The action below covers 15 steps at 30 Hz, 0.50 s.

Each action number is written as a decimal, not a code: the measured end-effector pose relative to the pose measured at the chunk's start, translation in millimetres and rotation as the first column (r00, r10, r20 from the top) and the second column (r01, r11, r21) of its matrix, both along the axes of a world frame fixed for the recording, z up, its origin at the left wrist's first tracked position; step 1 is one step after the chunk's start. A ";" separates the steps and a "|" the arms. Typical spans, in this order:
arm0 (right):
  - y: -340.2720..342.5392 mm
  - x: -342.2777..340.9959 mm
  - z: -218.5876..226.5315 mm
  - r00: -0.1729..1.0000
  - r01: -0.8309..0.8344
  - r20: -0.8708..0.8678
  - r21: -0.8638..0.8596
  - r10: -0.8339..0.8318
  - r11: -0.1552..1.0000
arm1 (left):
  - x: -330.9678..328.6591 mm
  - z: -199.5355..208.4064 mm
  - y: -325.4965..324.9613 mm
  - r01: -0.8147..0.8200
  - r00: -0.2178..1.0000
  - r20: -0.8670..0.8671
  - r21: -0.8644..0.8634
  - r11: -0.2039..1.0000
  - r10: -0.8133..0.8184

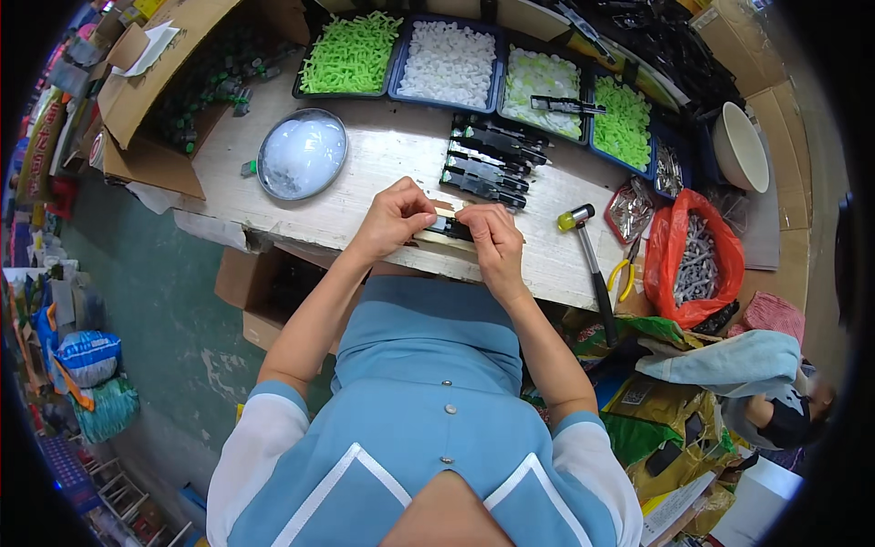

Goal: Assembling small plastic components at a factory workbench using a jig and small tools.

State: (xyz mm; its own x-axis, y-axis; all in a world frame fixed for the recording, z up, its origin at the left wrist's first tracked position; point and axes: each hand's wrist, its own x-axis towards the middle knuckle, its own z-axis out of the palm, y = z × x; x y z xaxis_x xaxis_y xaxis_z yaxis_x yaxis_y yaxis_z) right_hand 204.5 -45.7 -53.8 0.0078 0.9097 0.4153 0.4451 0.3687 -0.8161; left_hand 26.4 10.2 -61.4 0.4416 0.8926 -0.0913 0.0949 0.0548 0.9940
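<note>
At the table's near edge, both hands meet over a narrow black plastic part with a small pale piece in it. My left hand has thumb and forefinger pinched together at its left end; whatever lies between those fingertips is too small to make out. Around the right end, my right hand grips the part with thumb and bent fingers. Just beyond my hands, several similar black plastic parts lie side by side in a row on the worktable.
Trays of green sticks, white pieces, pale discs and green bits line the back. A round dish stands left. To the right lie a hammer, yellow-handled pliers and a red bag of grey parts.
</note>
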 end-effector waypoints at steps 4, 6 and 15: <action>1.2 15.8 4.1 0.995 0.033 -0.089 -0.057 -0.038 0.998 | 5.0 14.1 10.3 0.196 0.951 -0.281 0.214 0.957 -0.131; 7.8 53.8 11.0 0.974 0.167 0.144 0.062 -0.175 0.984 | 7.4 23.2 22.0 0.293 0.896 -0.419 0.305 0.906 -0.148; 7.3 208.4 33.7 0.424 0.708 0.841 -0.076 -0.337 0.702 | 50.1 46.7 169.9 0.073 0.709 -0.539 0.698 0.713 0.455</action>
State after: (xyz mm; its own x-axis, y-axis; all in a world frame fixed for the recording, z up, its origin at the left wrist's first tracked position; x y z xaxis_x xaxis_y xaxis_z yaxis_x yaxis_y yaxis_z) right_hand 412.9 -38.3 -20.1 0.4133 0.8963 0.1605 0.9104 -0.4035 -0.0913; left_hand 76.5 180.2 -14.7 0.3140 0.8859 0.3415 0.7683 -0.4484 0.4567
